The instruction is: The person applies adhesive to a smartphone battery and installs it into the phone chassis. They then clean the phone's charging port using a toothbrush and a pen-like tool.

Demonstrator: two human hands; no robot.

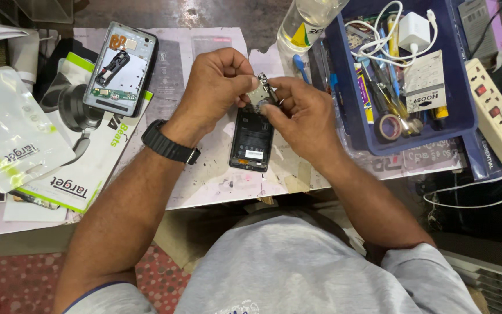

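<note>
While both hands are pinching a small silvery metal phone part (pixel 264 93), the left hand (pixel 219 87) and right hand (pixel 303 113) are closing fingertips on it. Just below them, an opened black phone body (pixel 253 139) is lying; steady, fine handling seems called for.

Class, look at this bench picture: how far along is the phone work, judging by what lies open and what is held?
Done: the dark phone lies opened on the paper mat, insides bare; a second opened phone sits further left. In hand: the left hand and right hand hold a small metal part above it in a fingertip grip. Left: both phones remain uncovered, and the tools stay in the blue tray.
</note>
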